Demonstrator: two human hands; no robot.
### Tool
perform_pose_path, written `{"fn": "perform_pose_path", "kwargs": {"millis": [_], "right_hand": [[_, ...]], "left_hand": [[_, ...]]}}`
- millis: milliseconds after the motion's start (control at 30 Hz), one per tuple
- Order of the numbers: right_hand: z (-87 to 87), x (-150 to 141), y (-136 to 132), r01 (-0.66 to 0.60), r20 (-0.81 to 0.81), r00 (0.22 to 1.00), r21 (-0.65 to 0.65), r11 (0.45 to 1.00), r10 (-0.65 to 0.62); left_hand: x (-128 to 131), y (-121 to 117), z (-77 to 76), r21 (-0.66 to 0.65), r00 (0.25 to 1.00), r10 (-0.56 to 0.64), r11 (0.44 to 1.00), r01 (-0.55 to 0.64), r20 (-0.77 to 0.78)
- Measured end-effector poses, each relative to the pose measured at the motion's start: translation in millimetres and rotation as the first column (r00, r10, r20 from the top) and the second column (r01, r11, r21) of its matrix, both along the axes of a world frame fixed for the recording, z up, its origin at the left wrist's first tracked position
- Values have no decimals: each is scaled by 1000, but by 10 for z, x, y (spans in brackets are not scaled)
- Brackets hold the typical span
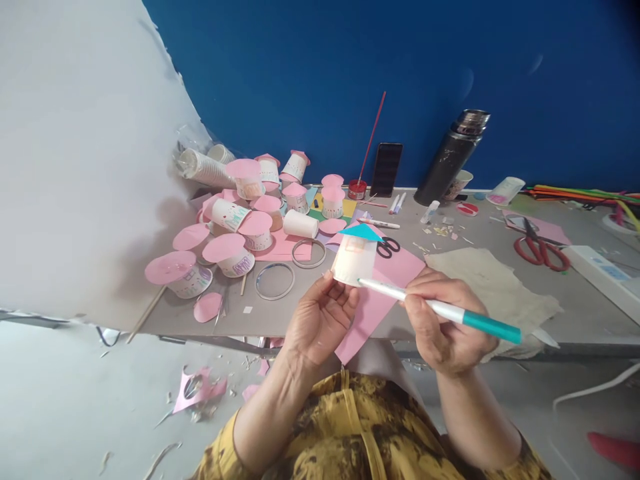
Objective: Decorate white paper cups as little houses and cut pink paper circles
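Observation:
Held upside down in my left hand [325,313] is a white paper cup [353,265] with a blue paper cone roof [364,231] on top. An orange window is drawn on its side. My left fingers close around its lower rim. My right hand [447,320] pinches a white marker [437,305] with a teal end, and the teal tip is at the cup's lower right edge. Beneath them lies a sheet of pink paper [393,273], with black-handled scissors [388,247] on it behind the cup.
Several pink-topped decorated cups [227,253] crowd the left of the table, with tape rings [275,281] in front. Red-handled scissors [543,255], a grey cloth [493,283] and a white power strip [607,280] lie right. A black flask [447,163] and a phone [387,169] stand behind.

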State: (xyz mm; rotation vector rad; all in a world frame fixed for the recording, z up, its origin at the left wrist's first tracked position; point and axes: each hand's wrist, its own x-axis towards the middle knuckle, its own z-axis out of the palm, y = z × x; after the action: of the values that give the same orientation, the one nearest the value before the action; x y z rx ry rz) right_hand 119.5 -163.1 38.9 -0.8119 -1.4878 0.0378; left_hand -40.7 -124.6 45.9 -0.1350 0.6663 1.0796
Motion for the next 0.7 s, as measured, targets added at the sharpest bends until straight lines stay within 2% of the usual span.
{"fn": "perform_pose_path", "kwargs": {"millis": [133,367,600,700], "right_hand": [[-7,14,-21,58,7,998,-21,998,-58],[-38,23,-22,335,-34,942,32,942,-334],[6,29,-50,262,68,963,24,965,-263],[12,44,-46,298,61,952,37,954,-300]], "left_hand": [[-16,22,-20,-18,1000,6,1000,-6,7],[-26,29,-24,-6,1000,-12,1000,12,26],[-33,43,-17,-21,999,-18,1000,18,32],[-47,43,-45,-26,999,-36,999,37,23]]}}
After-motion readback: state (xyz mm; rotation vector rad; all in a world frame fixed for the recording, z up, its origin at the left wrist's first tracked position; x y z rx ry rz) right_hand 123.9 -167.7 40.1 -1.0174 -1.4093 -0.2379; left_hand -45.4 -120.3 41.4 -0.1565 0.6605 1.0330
